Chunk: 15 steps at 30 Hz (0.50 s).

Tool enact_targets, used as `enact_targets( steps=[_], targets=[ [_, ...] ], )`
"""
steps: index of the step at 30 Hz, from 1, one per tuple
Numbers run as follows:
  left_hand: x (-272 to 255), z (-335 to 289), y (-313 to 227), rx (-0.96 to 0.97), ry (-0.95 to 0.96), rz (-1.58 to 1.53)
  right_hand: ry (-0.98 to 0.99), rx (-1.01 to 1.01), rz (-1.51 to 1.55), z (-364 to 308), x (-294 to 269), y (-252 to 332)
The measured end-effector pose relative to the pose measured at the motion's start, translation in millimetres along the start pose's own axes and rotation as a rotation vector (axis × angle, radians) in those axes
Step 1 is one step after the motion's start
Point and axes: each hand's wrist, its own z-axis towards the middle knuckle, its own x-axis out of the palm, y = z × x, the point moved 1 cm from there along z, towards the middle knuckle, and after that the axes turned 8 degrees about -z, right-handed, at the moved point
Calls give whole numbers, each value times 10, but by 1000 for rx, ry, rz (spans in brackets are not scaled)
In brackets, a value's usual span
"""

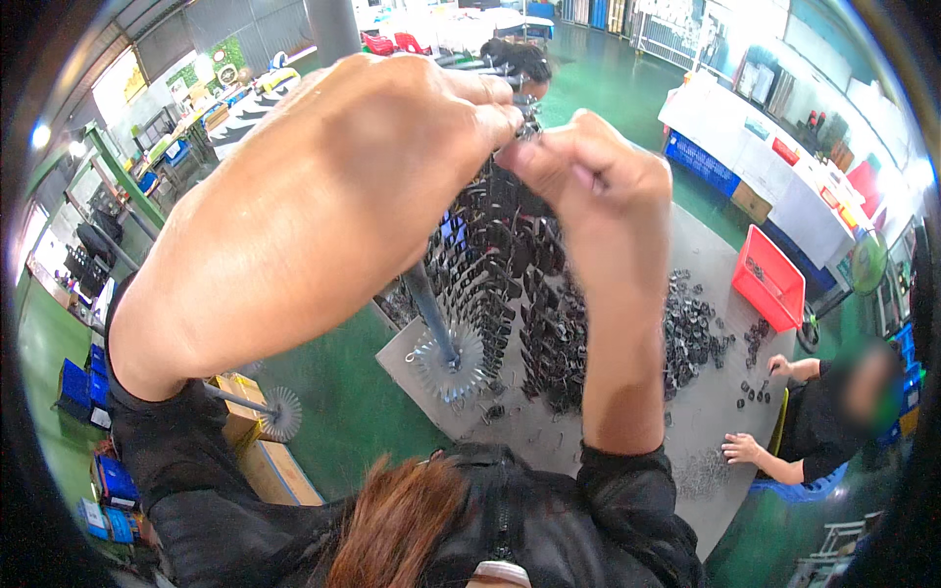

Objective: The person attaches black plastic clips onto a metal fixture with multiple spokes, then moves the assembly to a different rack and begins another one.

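Both my arms are raised before me, and the hands meet at the top of a rack hung with dark parts. My left hand (pixel 456 93) has its fingers curled at the rack's top, and what they hold is hidden. Close beside it, my right hand (pixel 603 162) pinches at a small dark metal part (pixel 529 128) between thumb and bent forefinger. Below hang dense columns of black hook-like parts (pixel 495 265). A grey metal pole (pixel 429 309) rises among them from a round spoked disc (pixel 446 363).
Many loose black parts (pixel 691 328) are heaped on the grey table (pixel 637 505). A red bin (pixel 769 279) stands at its right edge. A seated co-worker (pixel 828 416) handles small parts at the right. Another person's head (pixel 520 59) shows beyond my hands. A second spoked disc (pixel 282 414) is at the left.
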Motion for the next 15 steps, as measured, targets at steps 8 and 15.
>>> enact_targets(
  steps=[8,15],
  targets=[
    [-56,48,29,1,40,65,334,48,415,71,-456,-485],
    [-123,-266,533,-220,48,-174,446,329,52,-33,-1109,-488]
  ],
)
